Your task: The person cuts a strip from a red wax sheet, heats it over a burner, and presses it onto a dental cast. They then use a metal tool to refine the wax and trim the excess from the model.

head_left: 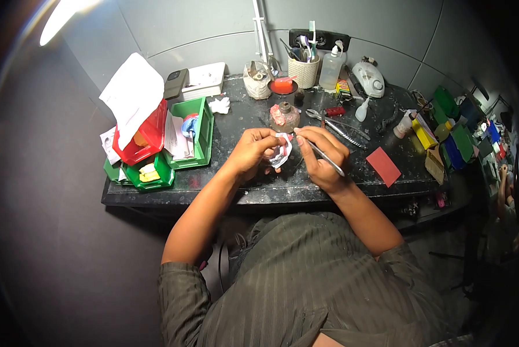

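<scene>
My left hand is closed around a white dental cast with pink material on it, holding it above the table's front part. Between the fingers of my right hand is a slim metal carving tool, gripped like a pen. Its tip end points towards the cast, but whether it touches cannot be made out. Just behind the hands stands a glass spirit burner with pink wax-like stuff on it. Metal hand tools and a red object lie right of the burner.
Green and red bins with papers stand at the left. Along the back are a phone, a dish with red material, a brush cup and a pump bottle. A pink sheet lies to the right.
</scene>
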Demonstrator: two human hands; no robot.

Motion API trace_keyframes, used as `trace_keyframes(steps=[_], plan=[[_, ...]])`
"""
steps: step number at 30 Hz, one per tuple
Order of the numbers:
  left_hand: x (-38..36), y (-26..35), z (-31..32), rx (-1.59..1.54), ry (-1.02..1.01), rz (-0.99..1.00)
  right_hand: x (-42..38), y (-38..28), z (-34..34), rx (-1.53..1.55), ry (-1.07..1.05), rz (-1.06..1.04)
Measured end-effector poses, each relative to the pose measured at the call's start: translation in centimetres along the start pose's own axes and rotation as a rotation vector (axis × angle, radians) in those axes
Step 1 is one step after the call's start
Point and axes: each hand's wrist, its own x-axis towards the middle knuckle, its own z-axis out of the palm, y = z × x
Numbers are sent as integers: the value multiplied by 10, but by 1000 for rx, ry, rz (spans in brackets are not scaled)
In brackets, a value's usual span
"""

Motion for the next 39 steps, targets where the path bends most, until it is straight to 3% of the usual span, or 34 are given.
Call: trace_keyframes(steps=[4, 7, 12, 17, 19, 24, 31, 39], plan=[[0, 3, 4, -89, 4, 94, -2, 10, -4, 15, 13, 72], [2, -3, 5, -71, 39, 174, -7, 14, -4, 174, 32, 247], [10, -14, -7, 54, 51, 233, -5, 15, -5, 138, 16, 179], [6, -11, 6, -11, 56, 319, -2, 5, -5, 160, -2, 202], [4, -9, 11, -18, 50, 351, -2, 2, -6, 114, -112, 198], [10, -13, 9, 216, 33, 434, -2, 2, -2, 53, -108, 146], [5, -14, 13, 158, 1, 411, -4, 1, 1, 69, -56, 109], [5, -17, 14, 307, 70, 425, -1, -2, 4, 50, -63, 107]])
